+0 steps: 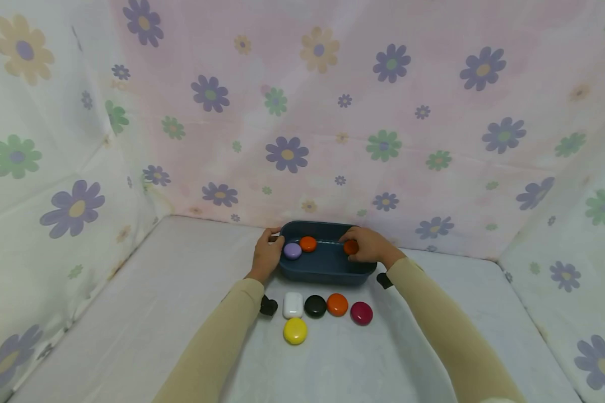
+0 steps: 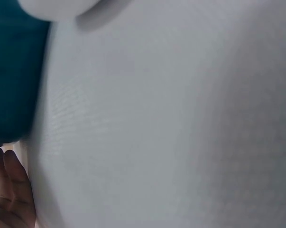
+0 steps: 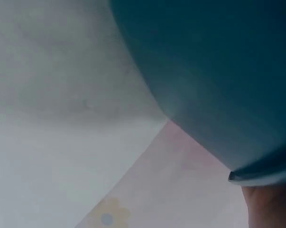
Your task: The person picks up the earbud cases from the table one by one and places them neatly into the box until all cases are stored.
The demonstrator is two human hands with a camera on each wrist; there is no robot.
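A dark blue rectangular bin stands near the back wall. My left hand touches its left end from outside, and two straight fingers show by the bin's corner in the left wrist view. Reaching over the right end, my right hand holds a dark orange disc between thumb and fingers, low inside the bin. The right wrist view shows mostly the bin's outer wall. A glossy lilac disc and an orange-red disc lie in the bin's left part.
In front of the bin, a white rounded-square piece, a black disc, an orange disc and a crimson disc form a row. A yellow disc lies nearer. Flower-printed cloth walls surround the white table.
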